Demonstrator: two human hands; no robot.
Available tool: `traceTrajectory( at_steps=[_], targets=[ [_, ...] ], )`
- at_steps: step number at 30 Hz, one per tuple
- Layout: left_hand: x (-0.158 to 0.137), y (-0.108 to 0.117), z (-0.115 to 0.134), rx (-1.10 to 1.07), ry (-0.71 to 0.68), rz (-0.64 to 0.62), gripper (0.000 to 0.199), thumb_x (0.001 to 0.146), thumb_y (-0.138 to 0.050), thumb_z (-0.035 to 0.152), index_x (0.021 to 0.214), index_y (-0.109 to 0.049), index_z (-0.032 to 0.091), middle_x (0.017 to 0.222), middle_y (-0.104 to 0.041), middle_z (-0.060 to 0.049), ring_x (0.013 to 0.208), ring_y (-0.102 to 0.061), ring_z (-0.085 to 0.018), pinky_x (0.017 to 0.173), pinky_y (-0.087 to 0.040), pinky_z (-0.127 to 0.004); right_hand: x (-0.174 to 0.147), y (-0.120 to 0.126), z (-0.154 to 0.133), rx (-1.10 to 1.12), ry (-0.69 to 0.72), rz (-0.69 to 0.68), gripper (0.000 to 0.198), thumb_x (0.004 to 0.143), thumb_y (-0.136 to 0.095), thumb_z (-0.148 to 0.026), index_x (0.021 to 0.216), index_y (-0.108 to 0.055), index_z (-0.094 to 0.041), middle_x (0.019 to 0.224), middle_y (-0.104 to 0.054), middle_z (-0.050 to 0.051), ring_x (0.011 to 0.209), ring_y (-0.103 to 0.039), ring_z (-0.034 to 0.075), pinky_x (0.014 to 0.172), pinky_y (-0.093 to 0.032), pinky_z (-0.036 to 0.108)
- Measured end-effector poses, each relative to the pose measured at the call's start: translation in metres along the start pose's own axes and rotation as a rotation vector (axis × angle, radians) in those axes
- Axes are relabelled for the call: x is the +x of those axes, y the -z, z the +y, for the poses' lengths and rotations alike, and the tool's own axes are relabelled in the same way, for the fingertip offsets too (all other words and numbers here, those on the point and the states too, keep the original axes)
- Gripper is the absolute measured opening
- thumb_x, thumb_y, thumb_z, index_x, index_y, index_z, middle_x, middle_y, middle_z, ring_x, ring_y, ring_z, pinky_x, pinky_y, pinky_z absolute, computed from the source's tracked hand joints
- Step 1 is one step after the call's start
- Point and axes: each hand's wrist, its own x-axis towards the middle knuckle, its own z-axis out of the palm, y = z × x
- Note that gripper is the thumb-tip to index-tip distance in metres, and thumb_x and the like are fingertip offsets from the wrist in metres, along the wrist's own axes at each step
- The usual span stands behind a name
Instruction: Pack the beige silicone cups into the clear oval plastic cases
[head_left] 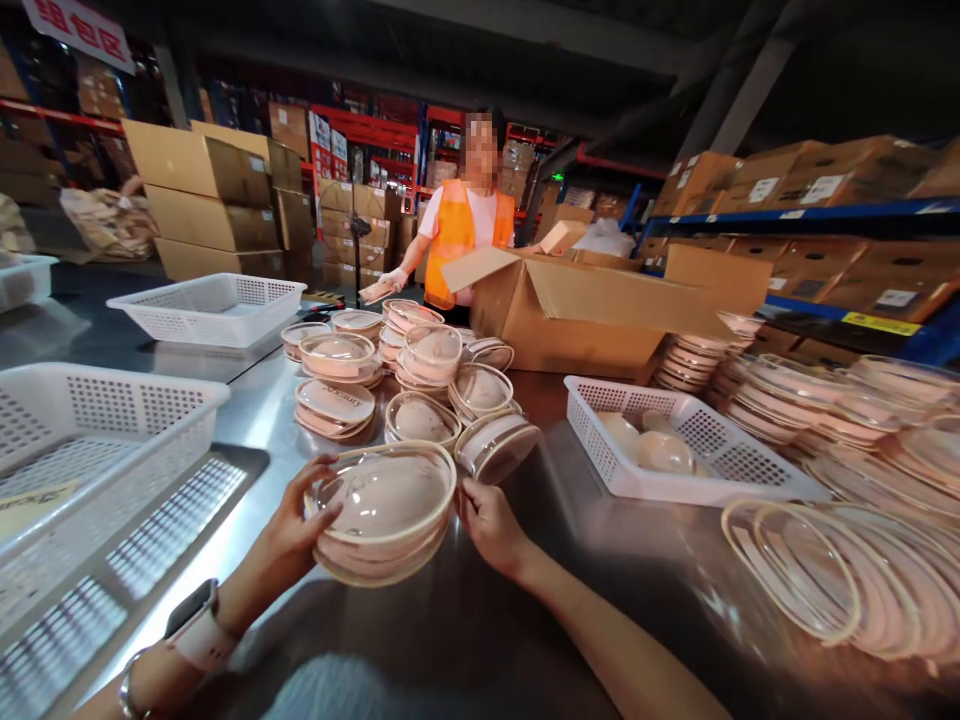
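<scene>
Nearest the camera we record our left forearm (166, 676), wearing a watch (192, 610), and our left hand (309, 515) clasping the left side of a stack of clear-topped oval packs (386, 505) over the near middle of the metal table (405, 660), thumb across the rim. We find the right hand (489, 525) with fingers curled nearly closed at the stack's right side, just below a tilted pack (499, 447); whether it grips either we cannot tell. Farther off we note piled packs (334, 405), a white basket (600, 465) at right, and a co-worker (457, 235) beside an open carton (581, 325).
</scene>
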Motion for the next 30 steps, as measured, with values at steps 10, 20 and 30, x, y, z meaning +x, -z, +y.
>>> traceTrajectory(
  at_steps=[10,20,30],
  targets=[
    [-0.017,-0.019,0.081,0.520,-0.419,-0.124,0.050,0.088,-0.048,0.002,0.123,-0.064,0.035,0.121,-0.067,-0.007,0.119,-0.058,-0.027,0.097,-0.040,-0.045,-0.073,-0.064,-0.045,-0.296,0.429,-0.382,0.027,0.094,-0.045,-0.026,0.073,-0.061,-0.021,0.058,-0.064,0.000,0.048,-0.055,0.012,0.043,-0.025,0.026],
    [-0.047,0.021,0.148,0.778,-0.323,-0.063,0.057,0.073,-0.048,-0.006,0.124,-0.056,0.017,0.117,-0.060,-0.013,0.117,-0.046,-0.029,0.096,-0.033,-0.043,-0.034,-0.050,-0.022,-0.141,-0.168,-0.223,0.043,0.083,-0.053,-0.061,0.077,-0.060,-0.019,0.069,-0.068,0.007,0.059,-0.065,0.021,0.054,-0.048,0.030],
    [-0.089,0.030,0.184,0.882,-0.363,0.223,0.024,0.100,-0.046,0.036,0.105,-0.066,0.024,0.100,-0.066,-0.006,0.103,-0.053,-0.026,0.092,-0.032,-0.042,-0.062,-0.097,-0.015,0.604,-0.426,-0.562,0.081,0.056,-0.058,-0.094,0.085,-0.052,-0.019,0.065,-0.055,-0.003,0.048,-0.054,0.010,0.042,-0.041,0.020]
  ],
)
